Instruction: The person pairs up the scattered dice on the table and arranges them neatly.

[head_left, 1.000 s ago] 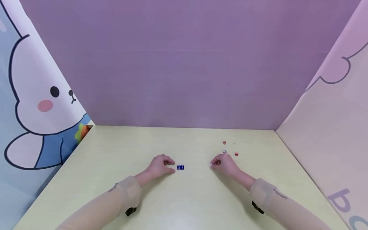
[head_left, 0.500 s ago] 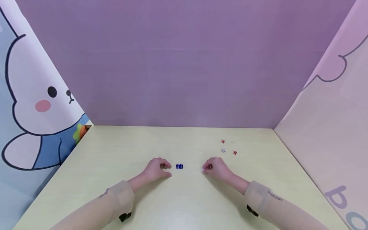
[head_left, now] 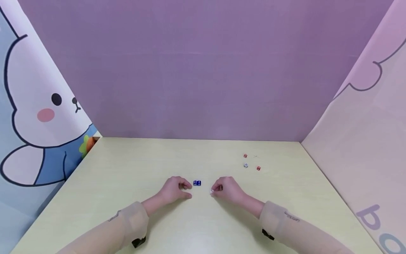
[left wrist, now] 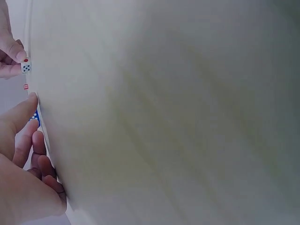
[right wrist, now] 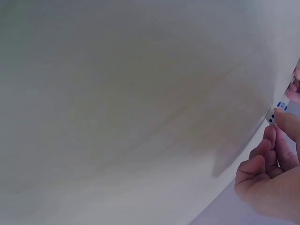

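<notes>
My right hand (head_left: 227,189) covers part of the white die (head_left: 211,191), my left hand (head_left: 172,189) half-hides the blue dice (left wrist: 35,119) in its wrist view, my sleeves (head_left: 136,219) and the tabletop's near edge (head_left: 203,248) run out of frame, and a speck (head_left: 255,156) toward its far right corner is too tiny to identify.

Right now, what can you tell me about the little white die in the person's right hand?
The white die is a small cube, apparently plastic. The left wrist view shows one red dot on one face and several dark dots on another. The right hand pinches it at the fingertips, partly hiding it. In the head view it sits right of the blue dice, apart from them. Whether it touches the table is unclear.
</notes>
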`<move>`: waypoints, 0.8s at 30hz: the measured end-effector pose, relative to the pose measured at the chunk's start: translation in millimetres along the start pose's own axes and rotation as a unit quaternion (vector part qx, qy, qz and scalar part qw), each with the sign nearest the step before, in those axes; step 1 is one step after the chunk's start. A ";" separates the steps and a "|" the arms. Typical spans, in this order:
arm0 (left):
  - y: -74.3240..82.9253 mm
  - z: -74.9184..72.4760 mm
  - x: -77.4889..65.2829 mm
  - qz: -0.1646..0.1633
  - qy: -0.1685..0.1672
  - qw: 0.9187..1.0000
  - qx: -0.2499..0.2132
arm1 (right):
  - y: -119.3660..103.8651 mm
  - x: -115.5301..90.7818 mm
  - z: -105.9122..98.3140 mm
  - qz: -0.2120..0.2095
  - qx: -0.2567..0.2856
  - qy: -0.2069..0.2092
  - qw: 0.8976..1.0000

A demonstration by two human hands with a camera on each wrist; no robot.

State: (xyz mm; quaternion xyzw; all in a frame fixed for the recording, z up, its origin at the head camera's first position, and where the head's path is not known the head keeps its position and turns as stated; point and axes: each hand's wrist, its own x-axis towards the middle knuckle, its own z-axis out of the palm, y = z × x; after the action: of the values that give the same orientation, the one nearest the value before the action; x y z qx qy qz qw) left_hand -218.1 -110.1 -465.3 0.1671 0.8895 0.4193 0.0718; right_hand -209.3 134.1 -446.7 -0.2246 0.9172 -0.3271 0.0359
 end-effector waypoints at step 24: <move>1.2 3.6 2.0 0.004 0.016 1.000 0.000 | -31.8 28.2 29.6 -0.043 -0.001 -0.003 0.999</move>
State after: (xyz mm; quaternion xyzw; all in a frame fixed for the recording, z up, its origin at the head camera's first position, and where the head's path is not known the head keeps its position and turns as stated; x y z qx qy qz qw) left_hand -218.7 -106.1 -466.6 0.1635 0.8900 0.4220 0.0557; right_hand -215.9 82.8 -448.0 -0.2653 0.9068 -0.3266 0.0245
